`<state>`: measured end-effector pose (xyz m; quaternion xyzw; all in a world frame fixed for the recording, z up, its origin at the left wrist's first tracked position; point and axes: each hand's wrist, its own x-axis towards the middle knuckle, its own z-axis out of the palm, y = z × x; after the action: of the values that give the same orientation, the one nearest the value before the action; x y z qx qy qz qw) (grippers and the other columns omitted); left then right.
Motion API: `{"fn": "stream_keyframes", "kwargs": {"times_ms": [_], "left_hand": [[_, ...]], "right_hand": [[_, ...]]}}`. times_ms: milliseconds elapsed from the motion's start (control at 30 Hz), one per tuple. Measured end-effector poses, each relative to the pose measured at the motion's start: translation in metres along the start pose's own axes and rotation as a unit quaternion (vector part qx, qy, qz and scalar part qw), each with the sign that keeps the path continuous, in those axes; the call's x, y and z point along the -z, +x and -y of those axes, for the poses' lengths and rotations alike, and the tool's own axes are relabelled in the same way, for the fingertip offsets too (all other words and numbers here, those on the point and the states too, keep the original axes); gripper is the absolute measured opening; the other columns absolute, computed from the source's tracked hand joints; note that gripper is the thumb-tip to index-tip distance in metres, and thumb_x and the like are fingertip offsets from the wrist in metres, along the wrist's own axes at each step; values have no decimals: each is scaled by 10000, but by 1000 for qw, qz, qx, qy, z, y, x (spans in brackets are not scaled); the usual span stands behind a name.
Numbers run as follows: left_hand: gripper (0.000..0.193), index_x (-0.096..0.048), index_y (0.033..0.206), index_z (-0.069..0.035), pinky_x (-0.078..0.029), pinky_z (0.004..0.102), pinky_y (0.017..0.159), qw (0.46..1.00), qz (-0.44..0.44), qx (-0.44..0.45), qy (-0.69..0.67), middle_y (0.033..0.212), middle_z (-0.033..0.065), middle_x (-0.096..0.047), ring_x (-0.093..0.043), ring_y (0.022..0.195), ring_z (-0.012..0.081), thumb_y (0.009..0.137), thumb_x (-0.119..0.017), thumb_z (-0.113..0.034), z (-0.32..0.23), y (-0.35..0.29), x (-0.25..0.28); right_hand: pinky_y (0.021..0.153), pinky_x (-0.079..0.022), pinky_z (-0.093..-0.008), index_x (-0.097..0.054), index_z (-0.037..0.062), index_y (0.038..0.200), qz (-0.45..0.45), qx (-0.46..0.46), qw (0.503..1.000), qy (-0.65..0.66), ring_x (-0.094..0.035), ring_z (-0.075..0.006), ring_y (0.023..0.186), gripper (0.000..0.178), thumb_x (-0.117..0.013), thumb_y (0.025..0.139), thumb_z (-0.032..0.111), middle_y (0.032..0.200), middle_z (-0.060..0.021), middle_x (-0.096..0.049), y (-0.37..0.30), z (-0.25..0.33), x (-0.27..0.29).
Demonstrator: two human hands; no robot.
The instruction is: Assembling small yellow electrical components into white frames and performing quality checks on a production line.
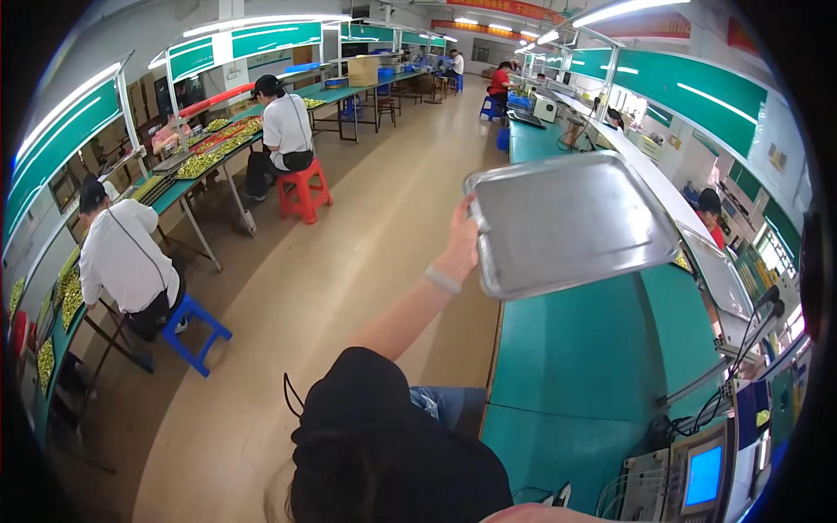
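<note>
My left hand (462, 237) is closed on the left rim of a shallow metal tray (567, 222), a rounded rectangle. The tray is raised above the green-topped bench (567, 349) and tilted, its bare inner face showing. My left arm, in a black sleeve with a pale band at the wrist, reaches up from the lower edge. Part of the fingers is hidden at the rim. My right hand does not show; only a strip of skin appears at the bottom edge.
An instrument with a blue screen (703, 475) and cables stands at the bench's near right. Another metal tray (717, 272) lies on the right-hand shelf. Across the aisle, people sit on a blue stool (196, 331) and a red stool (303, 187) at tables bearing trays of small yellow-green pieces (200, 164).
</note>
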<state>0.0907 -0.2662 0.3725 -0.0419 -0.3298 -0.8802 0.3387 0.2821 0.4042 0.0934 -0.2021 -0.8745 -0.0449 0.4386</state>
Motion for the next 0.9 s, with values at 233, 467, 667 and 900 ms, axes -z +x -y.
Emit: {"fn": "stream_keyframes", "kwargs": {"times_ms": [233, 467, 667, 900], "left_hand": [[369, -580, 1313, -90, -505, 626, 1003, 970, 169, 136, -112, 1310, 164, -633, -599, 1205, 371, 1051, -508, -339, 109, 82, -188], [418, -602, 1343, -59, -395, 547, 1173, 929, 362, -28, 72, 1387, 144, -629, -557, 1327, 338, 1042, -390, -256, 225, 170, -274], [546, -494, 1361, -199, -545, 557, 1011, 973, 170, 141, -59, 1331, 173, -596, -618, 1200, 330, 904, -421, 91, 303, 142, -342], [705, -369, 1465, -209, -578, 535, 896, 983, 109, 133, -58, 1202, 136, -589, -634, 1060, 298, 866, -511, 136, 385, 161, -387]], "right_hand": [[973, -498, -555, -648, 29, 1218, -30, -141, 967, -208, -660, -383, 999, 519, -699, 940, 465, 1165, -211, -683, -100, -67, 79], [1009, -458, -506, -612, -5, 1250, 74, -417, 888, -179, -559, -420, 1180, 388, -643, 931, 214, 1249, -228, -626, -37, -25, 113], [1007, -437, -492, -618, -12, 1207, 64, -407, 897, -159, -529, -385, 1177, 354, -649, 885, 129, 1241, -200, -609, -10, -16, 110], [1014, -434, -490, -616, -29, 1211, 60, -423, 891, -152, -527, -384, 1180, 354, -656, 899, 134, 1238, -200, -608, 3, 8, 105]]}}
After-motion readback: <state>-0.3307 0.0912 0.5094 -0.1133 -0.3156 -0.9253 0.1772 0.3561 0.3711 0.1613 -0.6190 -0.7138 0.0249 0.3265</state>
